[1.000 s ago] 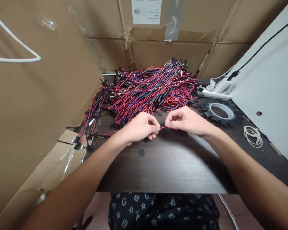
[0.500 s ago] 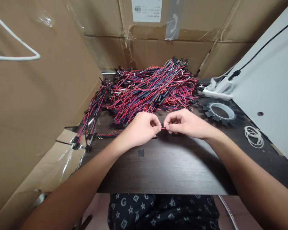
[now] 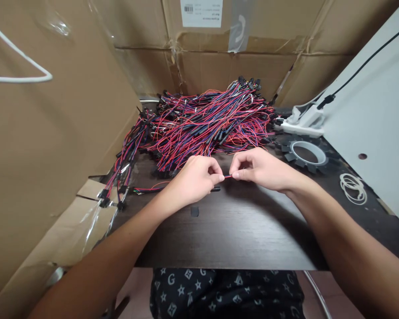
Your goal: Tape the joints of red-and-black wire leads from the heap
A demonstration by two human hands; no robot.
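"What are the hands doing?"

"Both are bare and face each other over a dark wood-grain tabletop (image 3: 239, 239). The left hand (image 3: 199, 179) pinches a thin red-and-dark wire (image 3: 228, 176) between thumb and forefinger; the right hand (image 3: 256, 170) pinches it the same way, just beside."

"Where exactly is the wire?"

"In the narrow gap between the two sets of fingertips, in front of a large heap of wire harnesses (image 3: 206, 124). Only a short stretch shows; I can't tell whether it is one strand or two."

"Anything close by?"

"A black cylindrical end (image 3: 216, 189) pokes out below the left hand. Nearer the person lies a small dark square (image 3: 194, 212)."

"And farther out?"

"On the right, a white ring (image 3: 322, 155) with black tabs sticking out around it, and a coiled white cord (image 3: 352, 189) nearer the person. Beyond the ring is a white power strip (image 3: 302, 130) with a plug in it. On the left, more harnesses (image 3: 128, 155) trail down from the heap. A cardboard box (image 3: 232, 73) stands behind everything."
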